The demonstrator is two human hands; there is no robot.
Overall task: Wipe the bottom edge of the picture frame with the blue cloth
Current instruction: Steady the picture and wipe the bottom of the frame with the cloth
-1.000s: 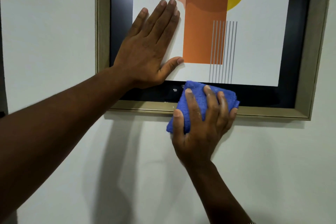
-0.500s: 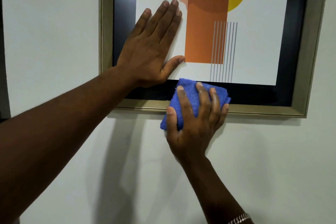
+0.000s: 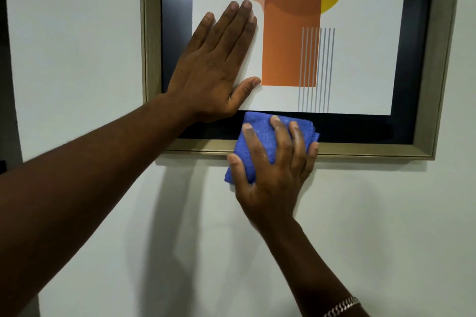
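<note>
A picture frame (image 3: 373,150) with a dull gold moulding and a black inner border hangs on a white wall; its print shows an orange rectangle, a yellow disc and grey lines. My left hand (image 3: 213,69) lies flat on the glass at the lower left, fingers spread and pointing up. A folded blue cloth (image 3: 257,134) is pressed over the frame's bottom edge, left of its middle, and hangs a little below it. My right hand (image 3: 273,170) covers the cloth from below, fingers spread over it.
The white wall (image 3: 360,226) stretches below and to the right of the frame. A dark vertical strip (image 3: 6,85) runs along the far left of the view. A metal bracelet (image 3: 342,306) circles my right wrist.
My right hand has slid the blue cloth leftward along the bottom edge, closer to my left hand. My left hand has stayed flat on the glass.
</note>
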